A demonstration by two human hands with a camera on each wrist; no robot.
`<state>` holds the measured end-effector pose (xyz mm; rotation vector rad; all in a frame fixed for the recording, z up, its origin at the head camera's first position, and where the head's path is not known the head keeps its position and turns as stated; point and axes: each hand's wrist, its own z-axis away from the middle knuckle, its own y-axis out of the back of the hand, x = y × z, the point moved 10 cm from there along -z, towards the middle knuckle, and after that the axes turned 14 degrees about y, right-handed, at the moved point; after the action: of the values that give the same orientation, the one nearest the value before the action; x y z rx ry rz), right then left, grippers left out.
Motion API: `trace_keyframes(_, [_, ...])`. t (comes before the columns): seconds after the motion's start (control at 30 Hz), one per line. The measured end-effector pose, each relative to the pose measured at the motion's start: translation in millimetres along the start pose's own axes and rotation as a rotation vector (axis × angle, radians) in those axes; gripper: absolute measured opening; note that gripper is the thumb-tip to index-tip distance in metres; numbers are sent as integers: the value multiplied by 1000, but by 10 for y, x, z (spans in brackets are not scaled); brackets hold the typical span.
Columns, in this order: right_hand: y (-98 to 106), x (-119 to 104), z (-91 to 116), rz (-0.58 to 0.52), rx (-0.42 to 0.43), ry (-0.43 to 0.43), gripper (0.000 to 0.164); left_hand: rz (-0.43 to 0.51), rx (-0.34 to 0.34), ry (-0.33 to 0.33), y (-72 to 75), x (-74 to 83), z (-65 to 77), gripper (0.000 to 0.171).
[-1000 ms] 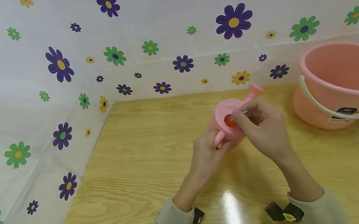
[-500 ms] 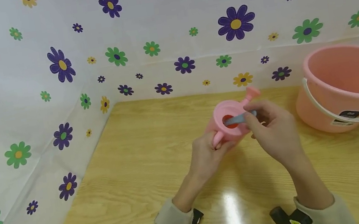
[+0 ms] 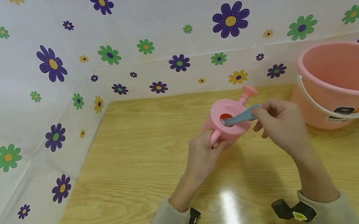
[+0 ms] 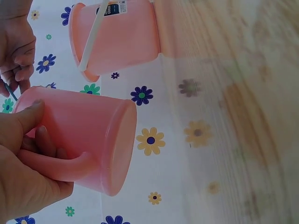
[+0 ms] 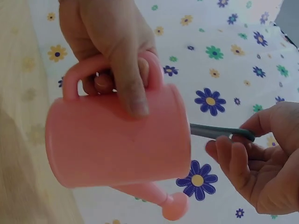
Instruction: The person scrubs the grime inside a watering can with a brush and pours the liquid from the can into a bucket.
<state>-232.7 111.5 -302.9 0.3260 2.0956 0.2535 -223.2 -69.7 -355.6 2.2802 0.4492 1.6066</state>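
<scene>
My left hand [image 3: 202, 154] grips a small pink watering can [image 4: 74, 126] by its handle, the thumb lying along its side. The can is held above the table, its round top opening tilted toward the head camera and showing red inside. Its spout and rose [image 5: 175, 205] point away to the far right. My right hand [image 3: 282, 124] pinches the end of blue-grey tweezers [image 3: 243, 116] between thumb and finger. Their other end lies at the can's opening, with a small whitish bit at the tip, too small to identify. The right wrist view hides that tip behind the can.
A large pink bucket [image 3: 327, 106] with a white handle stands on the table at the right, near my right hand. The wood-grain table [image 3: 130, 153] meets a white flower-patterned sheet [image 3: 138, 18] at the back and left.
My right hand has drawn back to the right with the tweezers, so more of their length shows outside the can. The left hand keeps its hold on the watering can, almost in place.
</scene>
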Motion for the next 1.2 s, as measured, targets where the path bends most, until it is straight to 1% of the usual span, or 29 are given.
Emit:
trace_keyframes(0.03, [3, 18, -5, -38, -10, -7, 25, 3, 0, -5, 0, 9, 1, 42])
trace_keyframes(0.17, [-49, 73, -6, -262, -39, -46, 23, 0, 9, -19, 0, 26, 9, 41])
trace_keyframes(0.23, [-57, 87, -4, -346, -19, -71, 22, -12, 22, -27, 8, 37, 13, 40])
trace_keyframes(0.3, [-35, 86, 7, -393, 28, -88, 21, -21, 32, -34, 13, 44, 17, 38])
trace_keyframes(0.4, [12, 43, 33, -415, 121, -89, 21, -28, 36, -32, 11, 44, 20, 36])
trace_keyframes(0.5, [-38, -23, 61, -415, 167, -71, 22, -44, 37, -25, 7, 36, 25, 38])
trace_keyframes(0.57, [-119, -46, 78, -397, 173, -72, 23, -62, 46, -27, 12, 39, 33, 42])
trace_keyframes(0.63, [-228, -50, 94, -378, 158, -84, 23, -75, 60, -42, 19, 50, 44, 44])
trace_keyframes(0.73, [-365, -34, 123, -357, 126, -114, 23, -79, 78, -70, 21, 65, 61, 42])
trace_keyframes(0.8, [-411, -28, 133, -357, 109, -125, 24, -74, 81, -81, 14, 68, 67, 40])
trace_keyframes(0.83, [-408, -29, 136, -360, 110, -126, 24, -73, 81, -83, 10, 66, 69, 41])
trace_keyframes(0.9, [-347, -37, 135, -379, 141, -117, 23, -71, 81, -69, 3, 48, 66, 43])
trace_keyframes(1.0, [-207, -57, 127, -416, 200, -98, 23, -48, 65, -22, -8, 9, 53, 44])
trace_keyframes(1.07, [-148, -55, 125, -435, 223, -98, 23, -31, 57, 0, -10, -7, 46, 44])
trace_keyframes(1.13, [-155, -30, 123, -449, 216, -121, 23, -12, 48, 17, -13, -17, 43, 45])
trace_keyframes(1.2, [-215, 4, 125, -445, 189, -149, 23, -7, 48, 12, -16, -16, 47, 46])
